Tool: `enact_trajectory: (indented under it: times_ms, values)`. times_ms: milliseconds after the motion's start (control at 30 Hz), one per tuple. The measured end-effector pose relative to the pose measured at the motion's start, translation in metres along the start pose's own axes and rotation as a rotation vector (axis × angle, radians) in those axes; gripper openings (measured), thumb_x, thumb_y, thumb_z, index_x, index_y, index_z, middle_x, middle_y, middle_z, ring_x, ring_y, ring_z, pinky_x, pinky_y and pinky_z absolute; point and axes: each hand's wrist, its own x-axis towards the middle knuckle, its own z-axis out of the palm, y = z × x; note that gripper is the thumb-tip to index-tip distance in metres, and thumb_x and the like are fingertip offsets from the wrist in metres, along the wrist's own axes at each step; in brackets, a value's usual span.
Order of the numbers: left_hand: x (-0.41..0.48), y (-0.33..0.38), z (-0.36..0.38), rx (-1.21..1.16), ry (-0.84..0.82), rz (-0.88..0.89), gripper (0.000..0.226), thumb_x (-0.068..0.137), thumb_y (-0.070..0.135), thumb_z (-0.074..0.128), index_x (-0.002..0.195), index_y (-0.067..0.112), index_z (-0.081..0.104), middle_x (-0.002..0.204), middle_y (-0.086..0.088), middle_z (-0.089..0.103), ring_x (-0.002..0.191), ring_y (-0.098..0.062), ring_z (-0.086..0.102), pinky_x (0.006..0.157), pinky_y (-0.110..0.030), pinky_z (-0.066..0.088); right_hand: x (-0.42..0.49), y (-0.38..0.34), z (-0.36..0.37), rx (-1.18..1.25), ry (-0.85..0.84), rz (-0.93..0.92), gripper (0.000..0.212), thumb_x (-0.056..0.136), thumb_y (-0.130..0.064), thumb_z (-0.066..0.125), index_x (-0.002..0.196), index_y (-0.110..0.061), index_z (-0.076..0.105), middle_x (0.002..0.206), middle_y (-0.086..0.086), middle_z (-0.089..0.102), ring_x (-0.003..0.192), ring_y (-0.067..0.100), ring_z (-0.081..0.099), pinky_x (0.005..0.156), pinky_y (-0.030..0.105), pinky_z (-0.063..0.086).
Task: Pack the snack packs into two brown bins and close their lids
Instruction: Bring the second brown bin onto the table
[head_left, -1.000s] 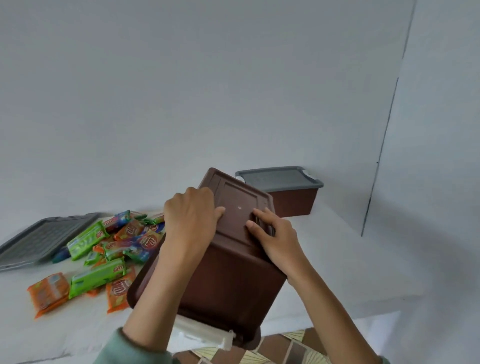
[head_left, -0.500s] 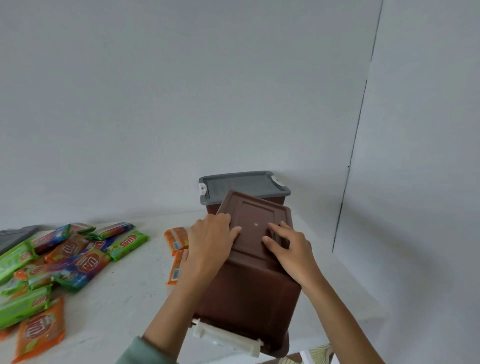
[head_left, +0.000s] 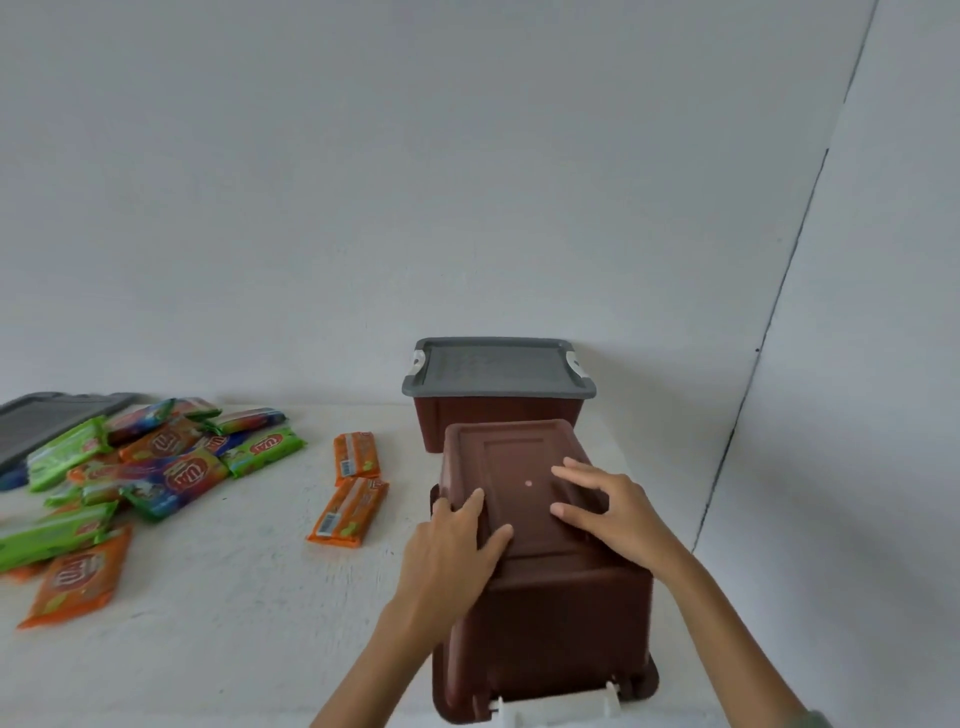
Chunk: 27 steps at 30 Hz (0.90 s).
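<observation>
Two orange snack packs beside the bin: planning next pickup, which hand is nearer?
Left hand, on the upturned brown plastic bin's left edge beside the orange packs; right hand farther right on its base.

A white table (head_left: 234, 623) meets a plain pale wall (head_left: 363, 182), a dark seam (head_left: 777, 291) running down at right.
</observation>
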Motion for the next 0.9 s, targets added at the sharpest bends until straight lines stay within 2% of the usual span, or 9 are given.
enact_trajectory:
  times_ms: [167,300,400,467,533,600,700,767,900]
  values:
    - [0.054,-0.007,-0.027,0.320,0.075,0.039,0.052,0.093,0.055,0.034,0.128,0.019,0.045,0.125,-0.007,0.053,0.110,-0.023,0.056,0.089,-0.033,0.045,-0.011,0.008,0.003,-0.047,0.101,0.069,0.054,0.087,-0.032,0.061,0.137,-0.032,0.042,0.155,0.000,0.020,0.143,0.020,0.021,0.115,0.037,0.023]
    - [0.120,-0.004,-0.022,0.146,-0.029,0.252,0.056,0.091,0.056,0.037,0.142,0.033,0.031,0.146,-0.005,0.031,0.135,-0.026,0.030,0.107,-0.044,0.031,-0.048,0.003,0.033,-0.138,0.256,0.192,0.058,0.084,-0.054,0.052,0.138,-0.042,0.034,0.156,-0.001,0.009,0.143,0.021,0.015,0.113,0.037,0.024]
    - [0.147,-0.007,-0.009,0.162,-0.198,0.324,0.051,0.093,0.056,0.030,0.142,0.045,0.022,0.151,0.000,0.027,0.139,-0.022,0.023,0.113,-0.045,0.015,-0.058,0.005,0.044,-0.120,0.325,0.134,0.061,0.076,-0.068,0.047,0.131,-0.042,0.044,0.151,-0.004,0.021,0.138,0.014,0.024,0.108,0.027,0.029]
    - [0.150,-0.012,-0.004,0.193,-0.188,0.308,0.049,0.094,0.057,0.025,0.142,0.047,0.020,0.143,-0.002,0.039,0.131,-0.024,0.035,0.108,-0.043,0.022,-0.053,0.012,0.035,-0.063,0.318,0.095,0.074,0.060,-0.076,0.037,0.123,-0.041,0.053,0.144,-0.008,0.032,0.132,0.011,0.032,0.100,0.019,0.030]
    - [0.144,-0.018,-0.004,0.214,-0.136,0.257,0.051,0.093,0.058,0.024,0.143,0.046,0.019,0.137,-0.006,0.044,0.125,-0.027,0.041,0.103,-0.043,0.030,-0.041,0.023,0.019,-0.027,0.254,0.059,0.069,0.055,-0.075,0.036,0.115,-0.045,0.055,0.142,-0.010,0.034,0.130,0.008,0.032,0.098,0.020,0.027]
    - [0.133,-0.030,-0.007,0.260,-0.077,0.167,0.054,0.094,0.058,0.022,0.145,0.042,0.017,0.134,-0.011,0.046,0.122,-0.031,0.044,0.099,-0.042,0.036,-0.027,0.034,0.002,-0.006,0.202,0.058,0.065,0.056,-0.074,0.041,0.114,-0.046,0.053,0.143,-0.005,0.033,0.130,0.010,0.030,0.103,0.026,0.027]
    - [0.103,-0.048,-0.018,0.348,-0.072,0.030,0.058,0.094,0.057,0.022,0.147,0.035,0.015,0.130,-0.014,0.051,0.118,-0.032,0.050,0.096,-0.040,0.041,0.004,0.050,-0.011,-0.011,0.344,0.143,0.061,0.076,-0.059,0.056,0.129,-0.029,0.051,0.136,0.010,0.047,0.126,0.024,0.041,0.099,0.029,0.032]
    - [0.083,-0.052,-0.028,0.316,-0.104,0.005,0.058,0.094,0.056,0.025,0.147,0.032,0.017,0.134,-0.010,0.052,0.122,-0.029,0.050,0.099,-0.038,0.039,0.024,0.054,-0.015,-0.054,0.366,0.233,0.053,0.091,-0.042,0.052,0.139,-0.022,0.041,0.141,0.013,0.045,0.130,0.028,0.039,0.104,0.036,0.032]
    - [0.092,-0.057,-0.033,-0.029,-0.209,-0.037,0.060,0.095,0.055,0.024,0.148,0.028,0.014,0.149,-0.012,0.034,0.137,-0.031,0.033,0.110,-0.042,0.027,0.039,0.043,-0.015,0.209,0.084,0.433,0.069,0.091,-0.053,0.041,0.148,-0.032,0.008,0.155,0.002,0.020,0.142,0.027,0.023,0.114,0.043,0.024]
